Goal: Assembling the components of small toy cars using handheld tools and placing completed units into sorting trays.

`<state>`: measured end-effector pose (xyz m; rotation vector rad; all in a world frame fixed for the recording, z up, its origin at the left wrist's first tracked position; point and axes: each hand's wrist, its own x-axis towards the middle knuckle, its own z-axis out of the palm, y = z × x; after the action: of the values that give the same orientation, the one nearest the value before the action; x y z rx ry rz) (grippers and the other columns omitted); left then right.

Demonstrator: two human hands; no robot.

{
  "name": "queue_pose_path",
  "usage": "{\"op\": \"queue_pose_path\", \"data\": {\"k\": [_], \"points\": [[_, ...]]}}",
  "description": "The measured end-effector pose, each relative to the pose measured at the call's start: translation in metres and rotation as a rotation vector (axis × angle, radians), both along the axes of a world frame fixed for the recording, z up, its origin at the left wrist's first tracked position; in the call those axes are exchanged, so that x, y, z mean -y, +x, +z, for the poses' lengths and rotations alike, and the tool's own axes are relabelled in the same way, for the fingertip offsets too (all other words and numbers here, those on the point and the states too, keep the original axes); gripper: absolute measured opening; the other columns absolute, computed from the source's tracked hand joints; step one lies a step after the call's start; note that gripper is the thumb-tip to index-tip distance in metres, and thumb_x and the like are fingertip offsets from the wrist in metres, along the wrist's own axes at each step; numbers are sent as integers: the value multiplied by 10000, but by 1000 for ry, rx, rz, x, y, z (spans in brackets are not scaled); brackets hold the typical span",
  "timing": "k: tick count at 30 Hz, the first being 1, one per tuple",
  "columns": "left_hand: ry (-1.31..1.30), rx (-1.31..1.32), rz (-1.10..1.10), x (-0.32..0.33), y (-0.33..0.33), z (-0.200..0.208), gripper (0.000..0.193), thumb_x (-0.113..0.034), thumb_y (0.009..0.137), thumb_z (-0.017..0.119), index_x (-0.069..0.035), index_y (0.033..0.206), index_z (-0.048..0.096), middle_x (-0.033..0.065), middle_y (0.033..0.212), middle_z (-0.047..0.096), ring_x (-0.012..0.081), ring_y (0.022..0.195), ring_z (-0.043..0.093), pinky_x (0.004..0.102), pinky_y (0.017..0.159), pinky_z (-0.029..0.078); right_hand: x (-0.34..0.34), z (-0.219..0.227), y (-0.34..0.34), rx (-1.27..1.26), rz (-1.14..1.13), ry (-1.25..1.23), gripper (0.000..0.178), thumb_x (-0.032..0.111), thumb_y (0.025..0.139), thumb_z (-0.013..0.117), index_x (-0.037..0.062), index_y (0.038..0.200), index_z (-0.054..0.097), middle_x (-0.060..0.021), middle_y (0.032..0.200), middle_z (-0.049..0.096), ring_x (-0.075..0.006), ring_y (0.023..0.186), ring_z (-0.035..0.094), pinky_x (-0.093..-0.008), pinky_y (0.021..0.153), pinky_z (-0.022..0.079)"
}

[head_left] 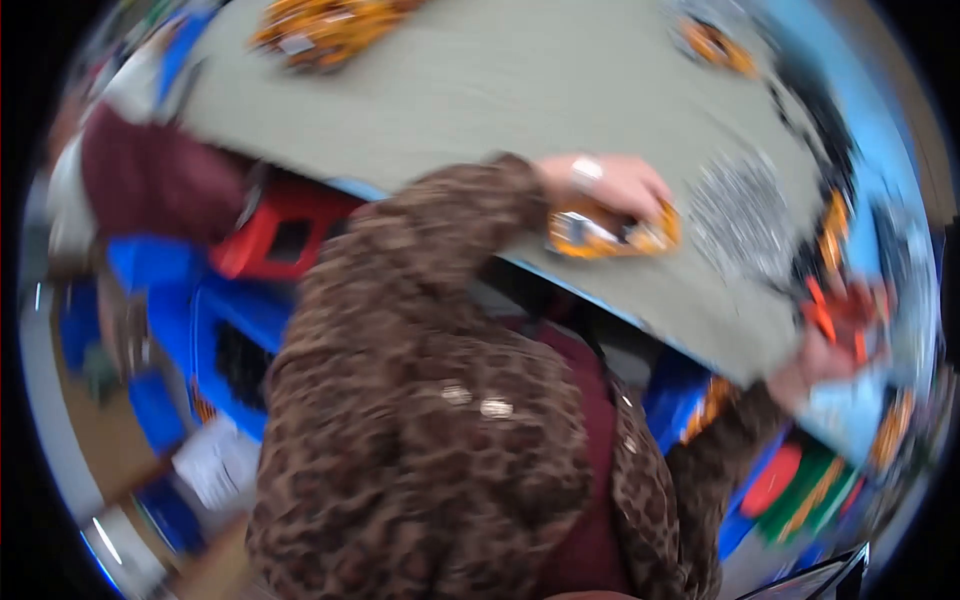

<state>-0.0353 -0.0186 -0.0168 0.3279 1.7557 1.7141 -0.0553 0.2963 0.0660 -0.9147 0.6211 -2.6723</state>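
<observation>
My left hand (628, 187), with a light band at its wrist, curls its fingers over an orange-yellow bundle (590, 240) with dark and clear parts, at the near edge of the grey-green tabletop (480, 110). The bundle's exact kind is blurred. At the table's right end, my right hand (815, 362) is next to bright red-orange pieces (850, 315). Motion smears its fingers, so I cannot make out whether it grips them. Between the hands, a pile of thin silvery pieces (742, 215) lies on the table.
A heap of orange bundles (335, 30) lies at the far left, and another orange piece (717, 45) beside clear plastic at the far right. Red (285, 228) and blue bins (235, 315) stand under the left edge. Another person's maroon sleeve (160, 180) is at the left.
</observation>
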Motion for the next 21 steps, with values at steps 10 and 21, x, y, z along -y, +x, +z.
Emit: {"op": "queue_pose_path", "data": {"k": [10,21], "points": [[-31,190,-91,-5,-2,3,251,-52,766,516,-5,997,605,19,845,623,62,710,564,207,657,477,79,-44,-2,-80,24,127,666,572,817,544,71,1254,495,-86,1106,563,-245,919,487,-440,736,415],[-108,98,-26,-7,8,10,247,-41,769,515,-10,999,598,20,836,624,59,695,570,220,596,478,108,-44,-1,-126,41,168,570,506,881,500,14,1167,516,-121,976,574,-254,869,538,-416,733,461]]}}
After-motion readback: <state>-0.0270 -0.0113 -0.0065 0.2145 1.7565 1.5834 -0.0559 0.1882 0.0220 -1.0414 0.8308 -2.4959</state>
